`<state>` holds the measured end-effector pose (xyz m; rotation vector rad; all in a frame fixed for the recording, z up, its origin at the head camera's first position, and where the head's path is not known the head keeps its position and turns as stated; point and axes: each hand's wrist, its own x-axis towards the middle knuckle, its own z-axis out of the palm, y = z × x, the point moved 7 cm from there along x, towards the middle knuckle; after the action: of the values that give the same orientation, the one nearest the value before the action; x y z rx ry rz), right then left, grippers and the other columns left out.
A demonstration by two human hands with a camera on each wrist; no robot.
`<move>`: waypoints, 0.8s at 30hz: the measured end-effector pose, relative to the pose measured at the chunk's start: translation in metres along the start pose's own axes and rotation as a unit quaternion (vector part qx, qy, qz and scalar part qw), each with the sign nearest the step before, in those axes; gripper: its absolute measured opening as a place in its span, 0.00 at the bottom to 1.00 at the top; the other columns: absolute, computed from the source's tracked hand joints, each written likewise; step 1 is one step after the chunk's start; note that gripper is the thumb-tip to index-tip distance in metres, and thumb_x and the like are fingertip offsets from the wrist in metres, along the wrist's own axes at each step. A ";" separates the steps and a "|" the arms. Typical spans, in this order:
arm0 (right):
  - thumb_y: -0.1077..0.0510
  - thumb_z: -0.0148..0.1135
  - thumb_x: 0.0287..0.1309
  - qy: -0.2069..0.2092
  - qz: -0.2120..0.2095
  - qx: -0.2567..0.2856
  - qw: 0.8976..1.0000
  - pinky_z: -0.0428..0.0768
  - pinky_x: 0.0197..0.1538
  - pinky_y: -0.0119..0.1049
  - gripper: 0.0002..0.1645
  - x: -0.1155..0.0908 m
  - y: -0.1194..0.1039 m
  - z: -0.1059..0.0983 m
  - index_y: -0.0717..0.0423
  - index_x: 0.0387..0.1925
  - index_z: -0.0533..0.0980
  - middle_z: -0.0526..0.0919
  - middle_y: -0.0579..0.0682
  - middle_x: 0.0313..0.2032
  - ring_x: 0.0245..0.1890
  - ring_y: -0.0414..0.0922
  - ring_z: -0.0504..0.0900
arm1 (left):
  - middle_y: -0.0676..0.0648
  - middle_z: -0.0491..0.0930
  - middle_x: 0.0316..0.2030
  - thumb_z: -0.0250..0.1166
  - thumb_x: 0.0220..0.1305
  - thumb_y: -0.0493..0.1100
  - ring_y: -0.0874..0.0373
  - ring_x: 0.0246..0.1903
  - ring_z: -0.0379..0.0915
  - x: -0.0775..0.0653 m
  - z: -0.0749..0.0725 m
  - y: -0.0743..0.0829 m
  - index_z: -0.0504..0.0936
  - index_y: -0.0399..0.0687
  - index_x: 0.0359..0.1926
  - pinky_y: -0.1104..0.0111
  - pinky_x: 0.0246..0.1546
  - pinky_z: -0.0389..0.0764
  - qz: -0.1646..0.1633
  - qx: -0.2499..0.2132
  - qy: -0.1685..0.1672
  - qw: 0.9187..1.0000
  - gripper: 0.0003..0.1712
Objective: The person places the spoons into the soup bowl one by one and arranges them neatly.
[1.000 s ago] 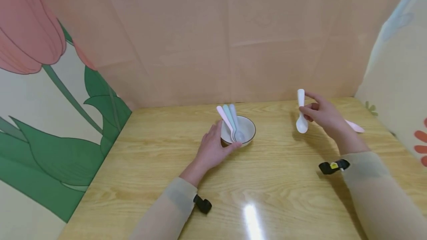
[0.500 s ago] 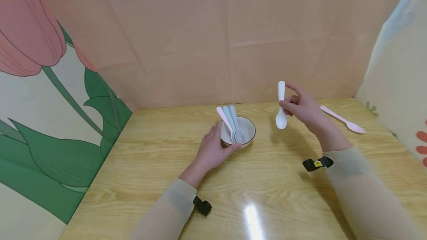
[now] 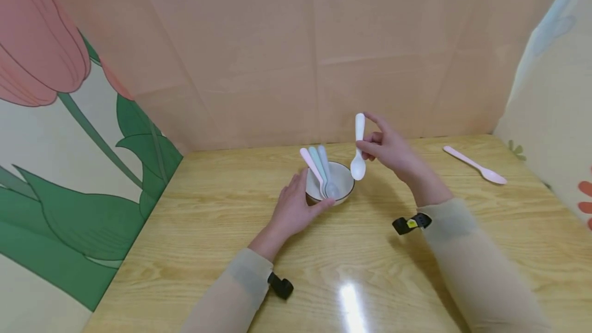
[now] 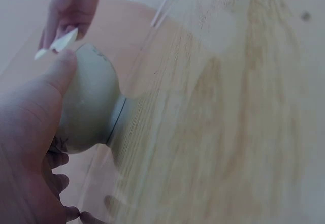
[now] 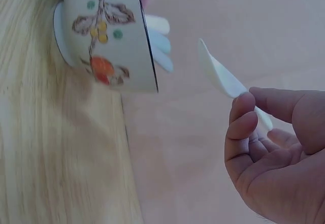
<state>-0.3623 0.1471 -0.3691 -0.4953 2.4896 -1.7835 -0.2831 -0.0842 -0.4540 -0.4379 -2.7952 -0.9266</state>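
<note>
While the left hand (image 3: 294, 206) grips the bowl (image 3: 342, 174), the right hand (image 3: 388, 149) has brought its pinched white spoon (image 3: 358, 162) near it.

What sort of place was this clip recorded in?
Probably a staged indoor tabletop set rather than a working kitchen: a light wood-grain table is backed by a creased pinkish-tan sheet, with a wall panel picturing a pink tulip and green leaves on the left.
</note>
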 end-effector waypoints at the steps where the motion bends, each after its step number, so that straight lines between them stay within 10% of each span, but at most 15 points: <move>1: 0.58 0.64 0.68 -0.003 0.000 -0.001 1.000 0.79 0.39 0.42 0.49 0.001 -0.001 0.003 0.36 0.80 0.48 0.82 0.63 0.39 0.33 0.52 0.79 | 0.49 0.62 0.73 0.59 0.58 0.79 0.53 0.70 0.59 0.000 0.000 0.000 0.47 0.54 0.81 0.49 0.70 0.55 -0.001 0.002 -0.001 1.000 0.61; 24: 0.62 0.66 0.66 -0.044 -0.010 -0.002 0.999 0.84 0.39 0.45 0.50 0.006 0.004 0.049 0.42 0.79 0.49 0.83 0.63 0.39 0.33 0.54 0.84 | 0.50 0.60 0.74 0.57 0.57 0.81 0.53 0.71 0.58 0.001 0.003 -0.004 0.46 0.52 0.81 0.48 0.70 0.55 -0.001 0.007 -0.002 1.000 0.63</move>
<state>-0.3584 0.1018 -0.3889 -0.5871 2.4386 -1.7232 -0.2851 -0.0849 -0.4581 -0.4353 -2.8038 -0.9083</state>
